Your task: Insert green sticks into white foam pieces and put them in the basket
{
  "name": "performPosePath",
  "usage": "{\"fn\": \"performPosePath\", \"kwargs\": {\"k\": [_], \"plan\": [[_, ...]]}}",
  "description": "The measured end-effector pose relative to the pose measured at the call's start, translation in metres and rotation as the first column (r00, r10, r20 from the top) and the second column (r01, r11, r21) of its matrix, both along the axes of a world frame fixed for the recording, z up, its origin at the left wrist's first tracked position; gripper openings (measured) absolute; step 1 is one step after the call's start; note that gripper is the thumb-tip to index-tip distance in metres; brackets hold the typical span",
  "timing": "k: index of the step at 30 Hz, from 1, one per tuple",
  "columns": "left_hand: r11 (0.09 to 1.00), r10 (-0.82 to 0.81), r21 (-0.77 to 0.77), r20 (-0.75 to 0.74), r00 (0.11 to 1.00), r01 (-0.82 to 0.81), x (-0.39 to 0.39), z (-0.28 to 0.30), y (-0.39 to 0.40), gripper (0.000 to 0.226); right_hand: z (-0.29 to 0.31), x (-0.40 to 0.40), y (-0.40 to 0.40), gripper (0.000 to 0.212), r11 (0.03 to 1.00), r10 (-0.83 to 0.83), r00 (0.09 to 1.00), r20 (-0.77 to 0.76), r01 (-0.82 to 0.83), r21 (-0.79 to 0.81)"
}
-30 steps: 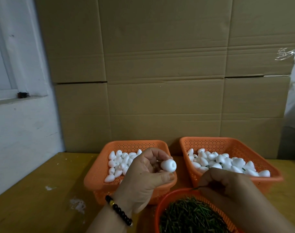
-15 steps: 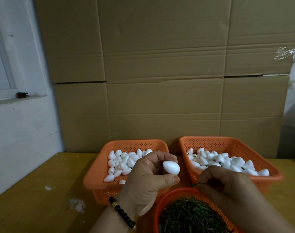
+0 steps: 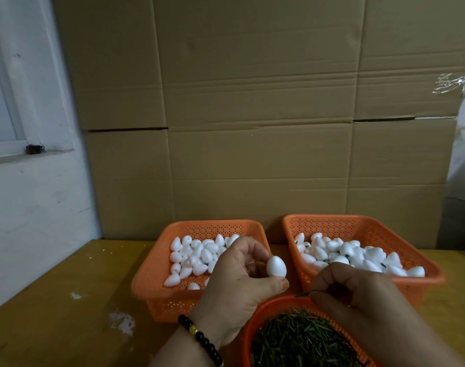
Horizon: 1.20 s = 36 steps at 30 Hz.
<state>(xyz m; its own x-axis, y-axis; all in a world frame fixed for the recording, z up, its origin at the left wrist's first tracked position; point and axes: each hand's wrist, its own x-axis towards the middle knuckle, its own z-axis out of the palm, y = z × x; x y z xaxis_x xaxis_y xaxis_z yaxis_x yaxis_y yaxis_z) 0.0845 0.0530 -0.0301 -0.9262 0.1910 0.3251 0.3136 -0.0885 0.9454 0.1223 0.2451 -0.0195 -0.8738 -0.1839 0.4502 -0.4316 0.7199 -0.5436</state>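
My left hand (image 3: 236, 290) pinches a white egg-shaped foam piece (image 3: 276, 266) between thumb and fingers, in front of the left orange basket (image 3: 146, 282) of plain foam pieces. My right hand (image 3: 358, 300) is curled, pinching a thin green stick (image 3: 301, 294) whose tip pokes out to the left, just below and right of the foam piece. A round orange bowl (image 3: 273, 307) full of green sticks sits under both hands. The right orange basket (image 3: 427, 271) holds foam pieces, some with green sticks showing.
The baskets stand on a yellow wooden table (image 3: 54, 313) with white scuff marks. A wall of cardboard boxes (image 3: 252, 128) rises right behind the baskets. A white wall and window sill (image 3: 27, 154) lie to the left.
My left hand turned the foam piece from lying sideways to more upright. My right hand stayed over the stick bowl, the stick tip now showing near the foam piece.
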Motion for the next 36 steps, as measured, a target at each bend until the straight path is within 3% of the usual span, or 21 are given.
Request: {"fn": "performPosePath", "kwargs": {"k": [12,16,22,25,29,31,36], "plan": [[0.999,-0.027,-0.024,-0.033,0.999,0.026,0.001,-0.002,0.001,0.029,0.001,0.002,0.000,0.021,1.000,-0.005,1.000,0.022,0.006,-0.017],[0.994,-0.074,0.079,0.030,0.997,0.072,0.004,0.000,0.003,0.023,0.000,0.002,0.000,0.025,0.999,-0.006,1.000,0.016,0.007,-0.040],[0.941,-0.228,0.291,0.158,0.961,0.175,0.008,0.003,0.005,0.041,0.000,0.002,0.000,0.030,0.992,0.017,1.000,0.016,-0.015,-0.128],[0.921,-0.269,0.342,0.206,0.941,0.189,0.008,0.004,0.004,0.030,0.001,0.002,0.000,0.026,0.982,0.030,0.999,0.032,-0.024,-0.187],[0.898,-0.319,0.390,0.259,0.912,0.203,0.007,0.006,0.003,0.033,0.001,0.001,0.000,0.017,0.972,0.047,0.999,0.021,-0.041,-0.230],[0.867,-0.365,0.452,0.289,0.885,0.209,0.008,0.008,0.004,0.030,0.002,0.002,-0.001,0.006,0.961,0.046,0.999,-0.008,-0.047,-0.273],[0.769,-0.488,0.607,0.352,0.799,0.202,0.011,0.010,0.006,0.030,0.002,0.005,-0.006,0.016,0.917,-0.009,0.977,-0.214,-0.077,-0.391]]}}
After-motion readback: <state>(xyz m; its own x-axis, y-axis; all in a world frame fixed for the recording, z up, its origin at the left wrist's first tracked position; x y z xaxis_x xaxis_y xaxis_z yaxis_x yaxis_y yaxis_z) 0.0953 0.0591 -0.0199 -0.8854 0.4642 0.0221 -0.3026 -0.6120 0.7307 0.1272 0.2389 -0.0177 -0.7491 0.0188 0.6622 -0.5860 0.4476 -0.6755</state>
